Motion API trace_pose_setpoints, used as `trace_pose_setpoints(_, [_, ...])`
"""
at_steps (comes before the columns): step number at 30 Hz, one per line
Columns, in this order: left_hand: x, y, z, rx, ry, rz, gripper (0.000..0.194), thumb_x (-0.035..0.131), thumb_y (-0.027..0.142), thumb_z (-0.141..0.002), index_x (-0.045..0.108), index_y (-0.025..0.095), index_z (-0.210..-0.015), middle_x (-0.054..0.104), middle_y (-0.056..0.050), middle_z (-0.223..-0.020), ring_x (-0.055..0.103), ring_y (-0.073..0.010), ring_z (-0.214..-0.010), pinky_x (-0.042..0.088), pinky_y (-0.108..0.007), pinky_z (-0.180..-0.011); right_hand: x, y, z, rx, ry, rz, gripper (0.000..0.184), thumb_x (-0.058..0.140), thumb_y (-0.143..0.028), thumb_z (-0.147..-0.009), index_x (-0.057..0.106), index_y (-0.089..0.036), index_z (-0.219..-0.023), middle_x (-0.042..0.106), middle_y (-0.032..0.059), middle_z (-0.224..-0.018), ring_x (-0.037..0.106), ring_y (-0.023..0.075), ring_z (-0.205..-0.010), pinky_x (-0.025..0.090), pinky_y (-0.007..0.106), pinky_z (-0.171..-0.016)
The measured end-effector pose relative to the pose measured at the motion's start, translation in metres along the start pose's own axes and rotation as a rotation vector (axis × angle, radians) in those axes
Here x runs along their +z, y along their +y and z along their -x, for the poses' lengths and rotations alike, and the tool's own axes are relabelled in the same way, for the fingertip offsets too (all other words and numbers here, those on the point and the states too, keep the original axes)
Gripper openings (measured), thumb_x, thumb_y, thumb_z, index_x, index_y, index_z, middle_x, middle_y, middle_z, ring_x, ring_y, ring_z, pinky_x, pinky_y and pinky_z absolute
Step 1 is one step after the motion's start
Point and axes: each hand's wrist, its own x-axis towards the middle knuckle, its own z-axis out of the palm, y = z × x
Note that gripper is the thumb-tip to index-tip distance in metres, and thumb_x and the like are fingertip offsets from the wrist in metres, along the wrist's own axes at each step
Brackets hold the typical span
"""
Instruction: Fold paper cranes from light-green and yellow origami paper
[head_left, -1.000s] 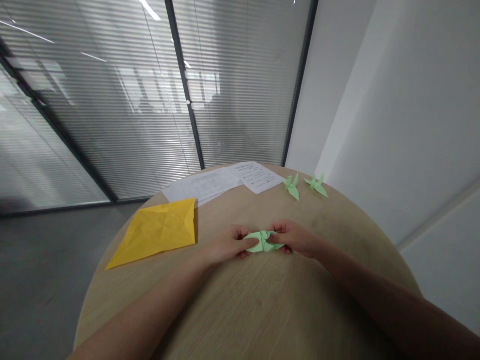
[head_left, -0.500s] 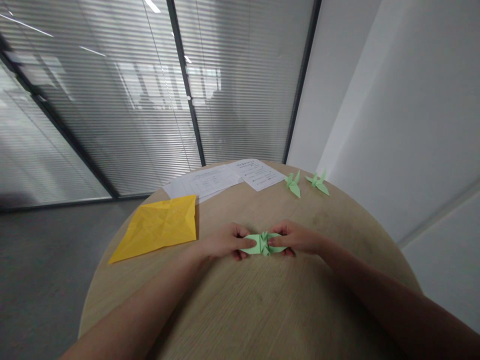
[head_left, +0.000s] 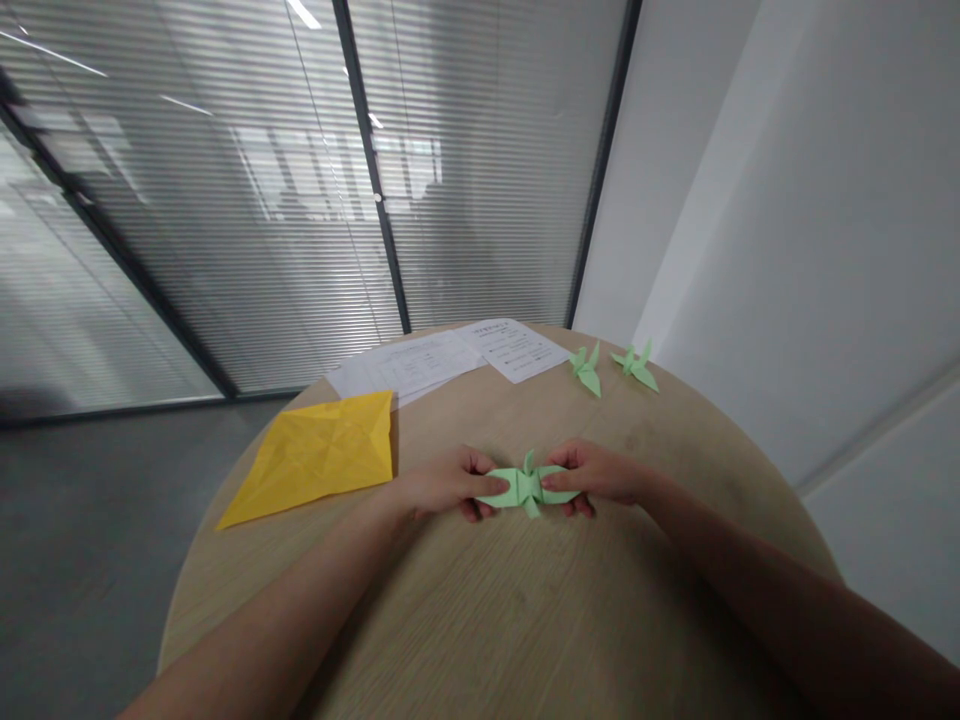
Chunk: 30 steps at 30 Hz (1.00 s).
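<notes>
Fingers (head_left: 478,463) of my left hand (head_left: 442,484) and right hand (head_left: 604,472) pinched opposite ends of a folded green paper (head_left: 529,487), thumbs (head_left: 493,486) on top, around the middle of the desk (head_left: 510,610). Gripping both ends evenly probably kept it balanced and its center uncovered. It looked pale and broad at the sides, creased in the center, narrow points sticking out front and back. Beyond lay a yellow paper (head_left: 330,440) to the left, then printed pages (head_left: 517,350) and two green paper birds (head_left: 586,372), likely set aside for elbow room.
</notes>
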Motion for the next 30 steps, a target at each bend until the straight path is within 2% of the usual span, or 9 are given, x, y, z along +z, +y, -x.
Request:
trace_pose_setpoints(6, [-0.001, -0.001, -0.001, 0.002, 0.015, 0.035, 0.048, 0.083, 0.062, -0.071, 0.072, 0.015, -0.073, 0.068, -0.002, -0.065, 0.059, -0.0120, -0.056, 0.049, -0.024, -0.055, 0.001, -0.001, 0.001, 0.001, 0.007, -0.013, 0.048, 0.074, -0.063, -0.083, 0.063, -0.016, -0.084, 0.065, -0.0015, -0.062, 0.053, 0.0070, -0.041, 0.043, 0.017, -0.039])
trace_pose_setpoints(8, [-0.001, -0.001, -0.002, -0.003, 0.043, 0.074, 0.046, 0.084, 0.060, -0.071, 0.072, 0.015, -0.074, 0.068, -0.003, -0.065, 0.059, -0.0118, -0.055, 0.048, -0.024, -0.053, 0.002, 0.000, -0.001, -0.016, 0.053, -0.018, 0.048, 0.072, -0.064, -0.084, 0.066, -0.017, -0.092, 0.066, -0.0007, -0.066, 0.053, 0.0081, -0.044, 0.042, 0.018, -0.039])
trace_pose_setpoints(10, [0.000, 0.000, -0.002, 0.000, 0.091, 0.138, 0.044, 0.085, 0.056, -0.072, 0.073, 0.015, -0.076, 0.068, -0.003, -0.065, 0.058, -0.0116, -0.055, 0.047, -0.023, -0.052, 0.002, 0.001, -0.006, -0.065, 0.194, -0.019, 0.049, 0.069, -0.063, -0.087, 0.068, -0.018, -0.106, 0.070, 0.0027, -0.080, 0.058, 0.0104, -0.052, 0.044, 0.019, -0.040])
trace_pose_setpoints(13, [0.001, 0.000, -0.004, 0.002, 0.196, 0.256, 0.037, 0.086, 0.048, -0.075, 0.073, 0.014, -0.079, 0.066, -0.002, -0.064, 0.058, -0.0110, -0.055, 0.048, -0.022, -0.052, -0.003, 0.004, -0.013, -0.199, 0.586, 0.035, 0.044, 0.064, -0.059, -0.091, 0.069, -0.022, -0.114, 0.072, 0.0080, -0.104, 0.065, 0.0161, -0.075, 0.048, 0.022, -0.049])
trace_pose_setpoints(15, [0.004, 0.000, -0.006, 0.001, 0.299, 0.345, 0.031, 0.085, 0.041, -0.079, 0.073, 0.014, -0.081, 0.066, -0.001, -0.064, 0.059, -0.0107, -0.056, 0.049, -0.021, -0.052, -0.005, 0.004, -0.015, -0.294, 0.827, 0.089, 0.040, 0.059, -0.057, -0.093, 0.070, -0.022, -0.107, 0.072, 0.0093, -0.107, 0.066, 0.0199, -0.086, 0.050, 0.025, -0.057])
trace_pose_setpoints(17, [0.006, 0.000, -0.009, 0.003, 0.415, 0.432, 0.025, 0.083, 0.036, -0.082, 0.071, 0.014, -0.083, 0.066, -0.001, -0.065, 0.060, -0.0105, -0.057, 0.049, -0.020, -0.052, -0.004, 0.003, -0.014, -0.372, 0.929, 0.111, 0.039, 0.057, -0.057, -0.094, 0.069, -0.022, -0.105, 0.071, 0.0089, -0.103, 0.065, 0.0215, -0.090, 0.051, 0.029, -0.064])
trace_pose_setpoints(20, [0.012, 0.000, -0.013, 0.026, 0.518, 0.508, 0.021, 0.081, 0.032, -0.085, 0.070, 0.014, -0.085, 0.065, -0.001, -0.067, 0.060, -0.0103, -0.058, 0.048, -0.020, -0.053, 0.007, 0.003, -0.013, -0.432, 0.814, 0.083, 0.042, 0.063, -0.057, -0.091, 0.065, -0.024, -0.118, 0.067, 0.0048, -0.089, 0.061, 0.0195, -0.079, 0.049, 0.030, -0.065])
trace_pose_setpoints(23, [0.018, 0.000, -0.016, 0.073, 0.531, 0.496, 0.028, 0.082, 0.039, -0.083, 0.071, 0.014, -0.085, 0.066, -0.002, -0.068, 0.060, -0.0115, -0.059, 0.049, -0.022, -0.056, 0.023, 0.005, -0.018, -0.424, 0.688, 0.026, 0.049, 0.072, -0.055, -0.084, 0.061, -0.026, -0.122, 0.061, 0.0008, -0.078, 0.056, 0.0175, -0.068, 0.045, 0.028, -0.060])
trace_pose_setpoints(30, [0.023, -0.005, -0.019, 0.112, 0.472, 0.337, 0.043, 0.081, 0.057, -0.076, 0.071, 0.015, -0.078, 0.068, -0.002, -0.065, 0.060, -0.0140, -0.059, 0.046, -0.025, -0.058, 0.027, 0.010, -0.028, -0.316, 0.741, -0.066, 0.038, 0.071, -0.059, -0.083, 0.062, -0.025, -0.098, 0.060, -0.0008, -0.070, 0.053, 0.0148, -0.058, 0.039, 0.025, -0.051])
